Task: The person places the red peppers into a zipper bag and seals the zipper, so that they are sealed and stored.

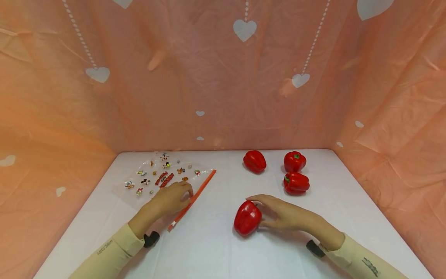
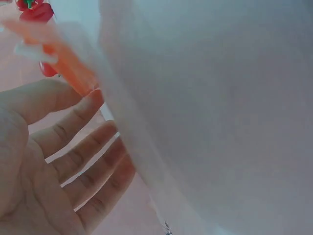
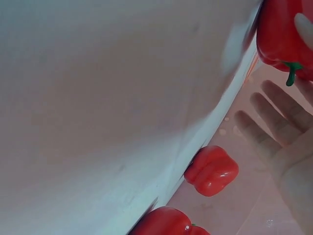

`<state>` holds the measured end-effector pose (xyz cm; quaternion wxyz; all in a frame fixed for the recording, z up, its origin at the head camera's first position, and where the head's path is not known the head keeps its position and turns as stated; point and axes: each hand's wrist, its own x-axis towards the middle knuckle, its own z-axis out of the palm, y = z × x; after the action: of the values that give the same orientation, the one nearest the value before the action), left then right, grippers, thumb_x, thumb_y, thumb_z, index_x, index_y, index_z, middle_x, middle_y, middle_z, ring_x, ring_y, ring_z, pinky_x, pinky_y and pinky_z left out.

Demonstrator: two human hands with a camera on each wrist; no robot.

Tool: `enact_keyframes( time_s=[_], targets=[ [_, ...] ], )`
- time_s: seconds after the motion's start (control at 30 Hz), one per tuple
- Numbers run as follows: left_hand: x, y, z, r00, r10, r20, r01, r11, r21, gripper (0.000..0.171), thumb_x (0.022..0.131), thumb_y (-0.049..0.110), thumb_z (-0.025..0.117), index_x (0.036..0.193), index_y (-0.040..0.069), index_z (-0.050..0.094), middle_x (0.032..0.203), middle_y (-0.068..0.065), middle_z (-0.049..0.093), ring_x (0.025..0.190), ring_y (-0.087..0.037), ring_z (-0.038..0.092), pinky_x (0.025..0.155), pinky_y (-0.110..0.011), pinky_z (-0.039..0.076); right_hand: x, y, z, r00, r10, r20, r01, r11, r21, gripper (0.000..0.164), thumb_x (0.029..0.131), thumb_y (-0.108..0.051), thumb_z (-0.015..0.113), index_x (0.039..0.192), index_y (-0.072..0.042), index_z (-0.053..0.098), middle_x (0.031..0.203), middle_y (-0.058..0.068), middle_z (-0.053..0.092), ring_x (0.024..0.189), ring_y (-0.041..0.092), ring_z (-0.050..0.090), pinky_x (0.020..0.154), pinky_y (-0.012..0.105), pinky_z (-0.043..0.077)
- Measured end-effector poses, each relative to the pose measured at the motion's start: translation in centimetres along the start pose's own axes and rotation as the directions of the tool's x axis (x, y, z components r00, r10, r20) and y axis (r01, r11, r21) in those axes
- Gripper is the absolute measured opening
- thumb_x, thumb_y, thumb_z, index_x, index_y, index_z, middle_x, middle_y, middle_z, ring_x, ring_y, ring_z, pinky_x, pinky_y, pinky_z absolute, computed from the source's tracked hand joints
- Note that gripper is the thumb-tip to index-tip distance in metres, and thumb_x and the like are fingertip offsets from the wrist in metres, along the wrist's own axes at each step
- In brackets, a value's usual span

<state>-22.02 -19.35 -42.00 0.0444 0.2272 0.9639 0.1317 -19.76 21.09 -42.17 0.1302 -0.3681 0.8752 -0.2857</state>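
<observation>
A clear plastic zip bag (image 1: 143, 174) with small cartoon prints lies flat at the left, its orange zip strip (image 1: 200, 190) facing the middle of the table. My left hand (image 1: 172, 197) pinches this strip between thumb and index finger, while the other fingers stay loosely extended. A glossy red bell pepper (image 1: 247, 219) rests on the table at front centre. Around its right side is my right hand (image 1: 287, 213), thumb and index finger at its surface. In the right wrist view the remaining fingers (image 3: 259, 129) spread out below the pepper's green stem (image 3: 291, 73).
Three more red bell peppers stand farther back: one at back centre (image 1: 254, 161), one at back right (image 1: 294, 161) and one just in front of that (image 1: 296, 183). A white slider (image 1: 173, 223) sits near the zip strip's front end. Orange heart-patterned cloth (image 1: 216, 97) encloses the white table (image 1: 205, 252).
</observation>
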Motion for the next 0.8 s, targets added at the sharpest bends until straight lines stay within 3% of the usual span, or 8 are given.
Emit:
enact_keyframes(
  time_s=[0.17, 0.4, 0.6, 0.8],
  targets=[
    [-0.2, 0.3, -0.1, 0.999, -0.021, -0.028, 0.020, 0.999, -0.031, 0.006, 0.098, 0.012, 0.076, 0.104, 0.014, 0.073, 0.116, -0.004, 0.069, 0.100, -0.022, 0.066, 0.076, -0.040, 0.058, 0.0, 0.0, -0.1, 0.999, 0.031, 0.009, -0.031, 0.999, 0.039, 0.074, 0.092, -0.030, 0.087, 0.155, -0.030, 0.049, 0.149, -0.007, 0.057, 0.143, 0.025, 0.052, 0.114, 0.056, 0.047],
    [-0.3, 0.4, -0.1, 0.997, -0.054, -0.057, 0.046, 0.991, -0.128, 0.009, 0.099, 0.008, 0.073, 0.094, 0.013, 0.067, 0.083, 0.005, 0.063, 0.074, -0.011, 0.056, 0.066, -0.031, 0.050, 0.2, 0.0, 0.0, 1.000, 0.012, 0.003, -0.012, 0.994, 0.111, 0.069, 0.092, -0.035, 0.088, 0.149, -0.030, 0.050, 0.143, -0.011, 0.061, 0.134, 0.021, 0.060, 0.111, 0.051, 0.051],
    [-0.3, 0.3, -0.2, 0.994, -0.077, -0.078, 0.058, 0.975, -0.215, 0.008, 0.099, 0.007, 0.074, 0.095, 0.012, 0.068, 0.084, 0.005, 0.065, 0.072, -0.010, 0.056, 0.066, -0.030, 0.049, 0.7, 0.1, 0.4, 0.998, -0.042, -0.043, 0.047, 0.990, 0.130, 0.066, 0.091, -0.038, 0.088, 0.144, -0.028, 0.051, 0.138, -0.012, 0.065, 0.124, 0.012, 0.064, 0.109, 0.043, 0.053],
    [0.1, 0.5, -0.6, 0.993, -0.080, -0.084, 0.054, 0.960, -0.274, 0.010, 0.100, 0.013, 0.076, 0.095, 0.013, 0.068, 0.084, 0.006, 0.066, 0.072, -0.010, 0.056, 0.066, -0.029, 0.047, 1.4, -0.1, 0.7, 0.993, -0.076, -0.088, 0.090, 0.982, 0.168, 0.069, 0.090, -0.036, 0.090, 0.145, -0.022, 0.050, 0.137, -0.007, 0.065, 0.123, 0.013, 0.066, 0.107, 0.042, 0.055]
  ],
)
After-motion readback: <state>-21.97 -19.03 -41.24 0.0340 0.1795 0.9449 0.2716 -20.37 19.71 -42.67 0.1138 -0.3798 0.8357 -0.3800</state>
